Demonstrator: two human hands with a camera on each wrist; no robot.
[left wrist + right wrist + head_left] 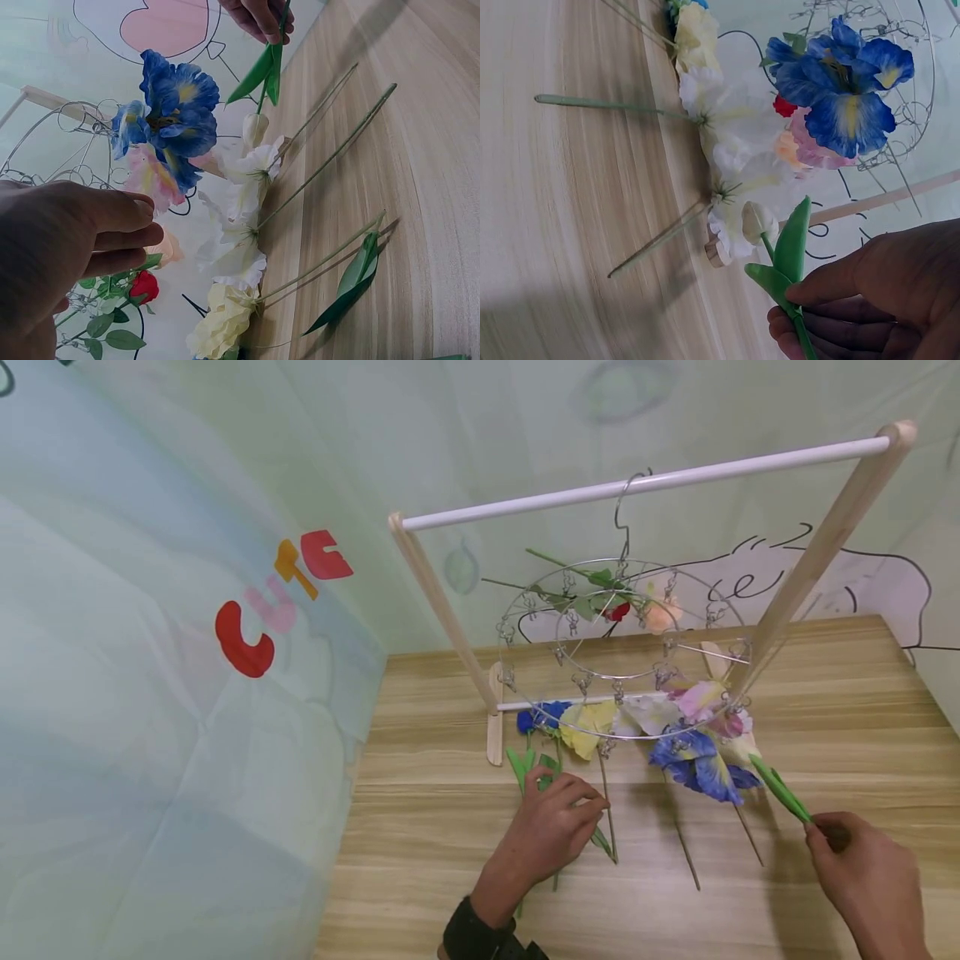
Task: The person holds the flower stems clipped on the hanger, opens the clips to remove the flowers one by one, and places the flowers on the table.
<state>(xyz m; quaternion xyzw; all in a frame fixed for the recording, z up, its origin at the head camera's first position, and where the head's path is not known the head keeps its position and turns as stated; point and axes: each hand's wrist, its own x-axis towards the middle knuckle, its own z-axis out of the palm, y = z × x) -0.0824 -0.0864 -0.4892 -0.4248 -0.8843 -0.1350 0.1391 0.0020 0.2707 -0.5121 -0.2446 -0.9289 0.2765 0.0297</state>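
Observation:
A white tulip (758,220) with green leaves is pinched by its stem between the thumb and fingers of my right hand (873,872). Its bud points toward the white flowers (232,255). My left hand (551,827) hovers over the green stems at left, its fingers loosely bent and holding nothing. A blue iris (847,90) is up by the wire clip hanger (626,737), a pink flower (154,178) beside it; their fastening is hidden. On the hanger's far side are a red rose (144,286) and a peach rose (663,615).
A wooden stand (442,610) with a white rod (525,508) carries the hanger. Yellow flowers (588,727) and small blue flowers (542,717) lie on the wood-grain table (420,827) along the stand's base. A printed curtain (187,760) hangs at left and behind.

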